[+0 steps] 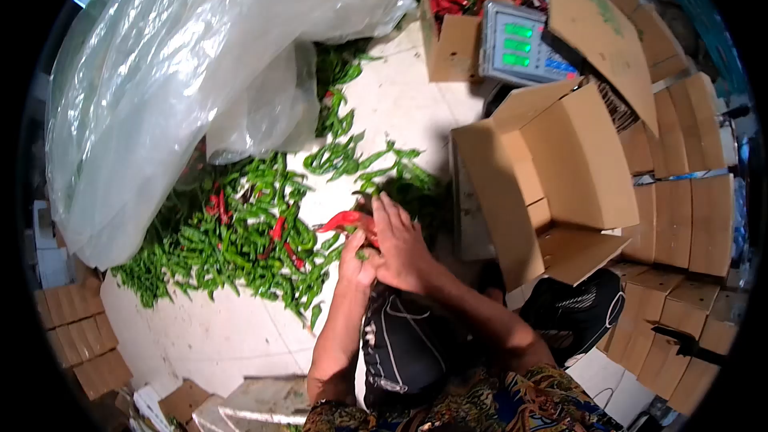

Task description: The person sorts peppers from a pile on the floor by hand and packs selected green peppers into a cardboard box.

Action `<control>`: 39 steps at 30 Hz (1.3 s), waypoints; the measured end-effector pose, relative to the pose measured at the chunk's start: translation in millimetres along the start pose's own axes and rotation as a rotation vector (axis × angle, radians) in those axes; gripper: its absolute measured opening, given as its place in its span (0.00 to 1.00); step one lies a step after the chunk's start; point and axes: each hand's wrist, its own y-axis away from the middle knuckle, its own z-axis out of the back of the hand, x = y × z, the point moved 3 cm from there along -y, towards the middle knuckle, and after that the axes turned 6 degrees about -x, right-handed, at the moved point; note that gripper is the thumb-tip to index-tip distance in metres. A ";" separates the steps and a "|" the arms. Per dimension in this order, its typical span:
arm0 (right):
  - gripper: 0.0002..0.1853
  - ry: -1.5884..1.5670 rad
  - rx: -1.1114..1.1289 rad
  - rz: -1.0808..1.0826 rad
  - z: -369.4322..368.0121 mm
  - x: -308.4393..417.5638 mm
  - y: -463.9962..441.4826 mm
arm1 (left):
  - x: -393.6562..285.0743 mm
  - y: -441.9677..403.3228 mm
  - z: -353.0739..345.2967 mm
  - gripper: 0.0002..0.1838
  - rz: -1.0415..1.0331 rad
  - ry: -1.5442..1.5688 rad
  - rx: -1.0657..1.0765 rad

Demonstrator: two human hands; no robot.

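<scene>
A long red chili pepper (342, 220) is held between my two hands above the pile, its tip pointing left. My left hand (358, 262) is closed around the lower end, with a bit of green showing by the fingers. From the right, my right hand (402, 248) presses against the same pepper, fingers together and pointing away from me. Whether more peppers lie between the palms is hidden. Left of the hands spreads a heap of green chili peppers (240, 248) with a few red ones in it, such as a red chili pepper (277, 229).
Clear plastic sheeting (160, 72) covers the heap's far left. An open cardboard box (576, 152) stands to my right. Beyond it are a scale display (524, 44) with green digits and a box of red peppers (452, 46). Stacked cartons (672, 216) line the right side.
</scene>
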 end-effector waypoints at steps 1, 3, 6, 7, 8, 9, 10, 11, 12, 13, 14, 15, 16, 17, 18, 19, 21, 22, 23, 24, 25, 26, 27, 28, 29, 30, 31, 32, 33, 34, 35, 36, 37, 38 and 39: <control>0.48 -0.034 0.047 -0.011 12.7 6.8 1.3 | -2.8 4.1 -29.6 0.29 -0.005 0.067 0.124; 0.48 -0.030 -0.044 0.049 39.5 18.2 4.7 | -7.0 -3.3 -43.7 0.29 0.016 0.112 0.109; 0.46 -0.117 -0.187 0.105 83.9 34.4 6.3 | -29.8 -28.3 -111.1 0.25 -0.061 0.037 0.234; 0.42 -0.144 -0.223 0.035 96.7 38.0 9.6 | -40.5 -37.0 -153.0 0.24 -0.085 0.041 0.242; 0.38 -0.233 -0.280 -0.014 105.0 37.2 15.3 | -51.5 -55.6 -187.9 0.21 -0.039 0.075 0.297; 0.34 -0.326 -0.340 -0.061 108.4 34.0 20.6 | -64.4 -80.0 -222.8 0.18 -0.114 0.045 0.228; 0.32 -0.374 -0.359 -0.083 108.0 30.2 24.1 | -75.9 -111.4 -268.1 0.16 -0.133 0.025 0.396; 0.29 -0.419 -0.373 -0.106 107.2 26.4 27.5 | -83.1 -135.1 -312.9 0.20 -0.151 0.008 0.469; 0.27 -0.468 -0.384 -0.132 105.2 22.7 31.0 | -89.0 -152.4 -357.3 0.23 -0.171 -0.070 0.482; 0.26 -0.479 -0.358 -0.149 99.6 19.9 33.8 | -90.9 -160.4 -394.6 0.26 -0.186 -0.151 0.495; 0.25 -0.490 -0.337 -0.163 92.0 16.3 35.3 | -89.5 -162.1 -416.1 0.29 -0.192 -0.245 0.249; 0.24 -0.500 -0.316 -0.171 86.2 12.2 35.4 | -89.4 -162.0 -426.5 0.32 -0.202 -0.336 0.004; 0.22 -0.501 -0.316 -0.141 83.3 9.5 35.7 | -87.0 -160.3 -425.8 0.36 -0.234 -0.434 0.012; 0.22 -0.504 -0.312 -0.142 83.9 7.8 35.2 | -81.8 -164.4 -412.5 0.35 -0.218 -0.441 0.100; 0.21 -0.511 -0.305 -0.143 83.0 6.5 34.8 | -76.6 -174.1 -384.7 0.34 -0.202 -0.450 0.183; 0.21 -0.523 -0.292 -0.147 79.9 5.4 35.2 | -71.8 -172.5 -357.3 0.32 -0.188 -0.460 0.257; 0.17 -0.542 -0.283 -0.204 66.3 -0.8 36.9 | -58.7 -147.1 -279.6 0.23 -0.159 -0.448 0.241; 0.16 -0.534 -0.240 -0.250 56.8 -3.2 37.2 | -52.6 -130.9 -233.4 0.20 -0.136 -0.461 0.177; 0.15 -0.525 -0.170 -0.304 46.0 -5.1 40.5 | -44.8 -109.6 -180.2 0.16 -0.112 -0.459 0.089; 0.14 -0.533 -0.067 -0.361 36.0 -9.2 39.6 | -38.1 -89.5 -124.5 0.14 -0.146 -0.460 -0.071; 0.14 -0.605 -0.035 -0.285 17.7 -21.4 44.3 | -31.6 -67.5 -68.8 0.12 -0.178 -0.461 -0.232; 0.13 -0.635 0.077 -0.335 4.2 -27.9 47.2 | -32.5 -41.9 -13.9 0.11 -0.316 -0.583 -0.383; 0.12 -0.569 0.143 -0.291 -16.7 -43.0 52.5 | -36.0 -22.5 38.7 0.09 -0.449 -0.711 -0.515; 0.12 -0.552 0.199 -0.359 -38.1 -59.7 59.9 | -46.0 -6.5 95.6 0.08 -0.546 -0.796 -0.597; 0.12 -0.524 0.245 -0.430 -56.8 -76.2 68.2 | -62.5 9.4 153.6 0.10 -0.664 -1.021 -0.686; 0.13 -0.518 0.274 -0.445 -71.5 -89.2 77.2 | -81.0 39.1 160.1 0.10 -0.696 -0.994 -0.763; 0.13 -0.506 0.298 -0.452 -84.6 -103.6 86.1 | -103.9 62.5 161.4 0.10 -0.695 -1.202 -0.846; 0.14 -0.493 0.317 -0.457 -97.5 -115.9 92.4 | -114.5 68.6 206.3 0.11 -0.716 -1.135 -0.952; 0.14 -0.516 0.337 -0.441 -110.4 -128.1 98.4 | -130.8 75.6 216.4 0.13 -0.625 -1.173 -1.003; 0.15 -0.540 0.356 -0.428 -120.1 -135.9 103.2 | -141.1 76.2 220.2 0.14 -0.588 -1.281 -1.033; 0.15 -0.562 0.372 -0.417 -129.5 -143.6 109.2 | -149.5 72.6 224.3 0.15 -0.547 -1.388 -1.058; 0.16 -0.537 0.408 -0.439 -131.9 -141.6 109.5 | -151.3 60.6 231.4 0.18 -0.683 -1.416 -0.979; 0.16 -0.510 0.444 -0.458 -128.9 -135.1 104.5 | -146.6 42.8 240.6 0.20 -0.819 -1.437 -0.895; 0.17 -0.483 0.479 -0.478 -130.4 -133.1 102.0 | -138.0 24.7 246.2 0.29 -0.692 -1.753 -1.114; 0.17 -0.492 0.484 -0.448 -134.6 -134.7 100.3 | -123.0 14.6 221.6 0.33 -0.634 -1.956 -1.229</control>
